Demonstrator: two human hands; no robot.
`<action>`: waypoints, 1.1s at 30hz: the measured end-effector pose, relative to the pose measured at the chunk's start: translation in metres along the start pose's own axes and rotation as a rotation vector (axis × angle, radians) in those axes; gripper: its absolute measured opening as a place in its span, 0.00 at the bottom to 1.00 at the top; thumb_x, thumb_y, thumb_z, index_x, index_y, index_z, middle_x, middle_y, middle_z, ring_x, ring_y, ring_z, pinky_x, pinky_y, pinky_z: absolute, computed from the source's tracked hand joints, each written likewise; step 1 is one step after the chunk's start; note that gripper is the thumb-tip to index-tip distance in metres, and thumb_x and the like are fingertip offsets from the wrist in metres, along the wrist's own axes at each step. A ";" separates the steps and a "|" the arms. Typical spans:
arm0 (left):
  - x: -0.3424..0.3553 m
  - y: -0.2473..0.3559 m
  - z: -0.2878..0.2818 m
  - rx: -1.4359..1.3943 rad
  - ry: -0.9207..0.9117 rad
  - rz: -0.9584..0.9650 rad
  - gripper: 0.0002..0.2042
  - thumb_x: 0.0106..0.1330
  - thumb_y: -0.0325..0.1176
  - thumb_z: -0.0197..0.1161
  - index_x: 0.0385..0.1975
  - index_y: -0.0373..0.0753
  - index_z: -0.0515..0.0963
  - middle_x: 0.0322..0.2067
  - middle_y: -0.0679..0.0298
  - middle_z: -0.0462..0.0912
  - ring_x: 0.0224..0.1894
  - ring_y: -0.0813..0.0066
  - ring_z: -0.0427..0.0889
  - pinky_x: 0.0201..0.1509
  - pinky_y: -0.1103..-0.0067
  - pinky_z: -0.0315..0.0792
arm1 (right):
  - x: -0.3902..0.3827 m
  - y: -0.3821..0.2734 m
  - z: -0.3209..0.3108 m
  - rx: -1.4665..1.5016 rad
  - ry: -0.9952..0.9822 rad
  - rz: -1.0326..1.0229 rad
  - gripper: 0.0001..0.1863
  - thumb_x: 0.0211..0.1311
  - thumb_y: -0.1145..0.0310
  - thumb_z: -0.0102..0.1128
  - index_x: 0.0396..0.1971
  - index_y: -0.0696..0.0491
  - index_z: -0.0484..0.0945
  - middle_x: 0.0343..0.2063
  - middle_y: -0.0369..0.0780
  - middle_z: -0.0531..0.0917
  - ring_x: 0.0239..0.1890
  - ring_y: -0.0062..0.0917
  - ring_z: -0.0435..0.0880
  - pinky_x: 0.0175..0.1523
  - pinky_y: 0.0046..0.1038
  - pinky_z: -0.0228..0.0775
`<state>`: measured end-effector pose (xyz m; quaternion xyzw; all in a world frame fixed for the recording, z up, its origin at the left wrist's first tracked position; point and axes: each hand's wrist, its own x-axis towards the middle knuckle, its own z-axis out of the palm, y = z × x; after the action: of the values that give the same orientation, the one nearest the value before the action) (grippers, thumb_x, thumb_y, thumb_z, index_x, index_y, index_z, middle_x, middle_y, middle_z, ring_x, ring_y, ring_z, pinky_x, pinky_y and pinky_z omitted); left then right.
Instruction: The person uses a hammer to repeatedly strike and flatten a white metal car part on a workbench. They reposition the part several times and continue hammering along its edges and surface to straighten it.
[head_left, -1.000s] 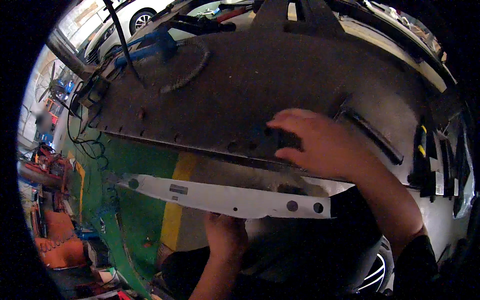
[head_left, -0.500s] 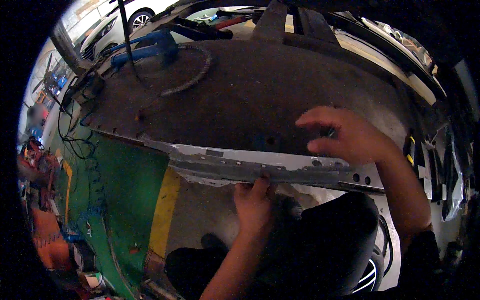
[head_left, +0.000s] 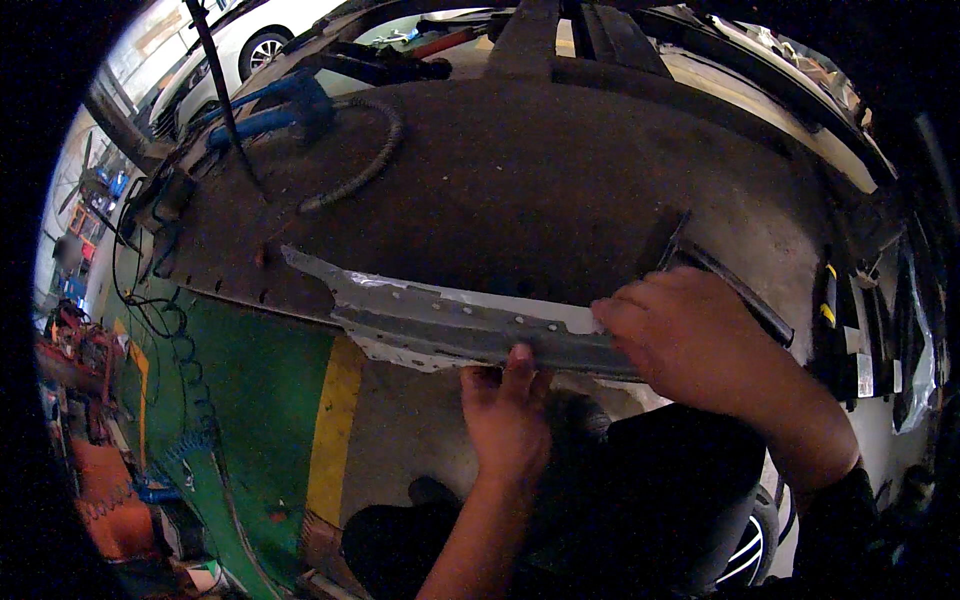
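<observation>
A long metal panel (head_left: 420, 326), with a grey ribbed face, small holes and lighter, ragged edges, lies at a slight slant along the near edge of the dark steel workbench (head_left: 480, 180). My left hand (head_left: 505, 415) is closed on the lower edge of the panel near its middle, thumb on the grey face. My right hand (head_left: 680, 330) has its fingers curled over the panel's right part, covering that end. Behind my right hand lies a dark metal bar (head_left: 755, 300).
A blue pump tool (head_left: 290, 110) with a hose (head_left: 360, 185) sits at the bench's back left. Cables (head_left: 175, 340) hang at the left above green floor. Black parts (head_left: 870, 310) stand at the right. A white car (head_left: 225, 50) is beyond, a tyre (head_left: 750, 540) below right.
The panel has turned from white face to grey face up and moved away from me onto the bench edge. My right hand has come down onto it; my left hand moved up with it.
</observation>
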<state>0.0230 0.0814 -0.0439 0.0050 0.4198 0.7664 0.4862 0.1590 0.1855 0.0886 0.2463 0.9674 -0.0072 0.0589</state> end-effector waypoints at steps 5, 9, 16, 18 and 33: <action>0.006 -0.003 -0.010 0.012 -0.068 0.062 0.16 0.68 0.28 0.61 0.53 0.38 0.68 0.50 0.62 0.74 0.51 0.67 0.76 0.54 0.68 0.76 | 0.009 -0.011 -0.005 0.141 -0.120 -0.002 0.28 0.57 0.58 0.64 0.54 0.58 0.73 0.40 0.47 0.82 0.44 0.42 0.81 0.50 0.40 0.73; 0.006 -0.002 -0.015 0.087 -0.060 0.076 0.15 0.69 0.29 0.60 0.53 0.37 0.68 0.50 0.61 0.74 0.51 0.67 0.76 0.55 0.67 0.77 | 0.021 0.003 -0.013 0.231 -0.221 -0.115 0.32 0.59 0.54 0.63 0.58 0.59 0.70 0.45 0.50 0.80 0.48 0.44 0.80 0.53 0.40 0.72; 0.004 -0.004 -0.003 0.095 -0.050 0.107 0.15 0.69 0.29 0.60 0.53 0.36 0.69 0.50 0.60 0.74 0.51 0.67 0.77 0.53 0.68 0.78 | 0.080 0.044 0.014 0.452 0.034 -0.242 0.27 0.60 0.59 0.62 0.56 0.58 0.74 0.48 0.50 0.78 0.50 0.44 0.79 0.54 0.38 0.72; 0.007 -0.008 -0.009 0.082 -0.042 0.106 0.15 0.68 0.29 0.60 0.52 0.35 0.69 0.51 0.60 0.74 0.51 0.67 0.76 0.53 0.68 0.78 | 0.096 0.039 0.027 0.377 0.062 -0.272 0.25 0.60 0.61 0.63 0.55 0.58 0.75 0.46 0.49 0.78 0.48 0.43 0.80 0.52 0.37 0.72; -0.005 0.014 0.007 0.064 0.111 0.034 0.11 0.61 0.23 0.62 0.43 0.31 0.74 0.40 0.58 0.80 0.40 0.69 0.81 0.42 0.76 0.78 | 0.113 0.028 0.035 0.542 -0.051 -0.255 0.24 0.46 0.65 0.74 0.44 0.59 0.81 0.36 0.45 0.80 0.38 0.35 0.83 0.42 0.33 0.75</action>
<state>0.0179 0.0792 -0.0280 -0.0148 0.4705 0.7597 0.4487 0.0780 0.2626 0.0406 0.1292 0.9515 -0.2788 0.0139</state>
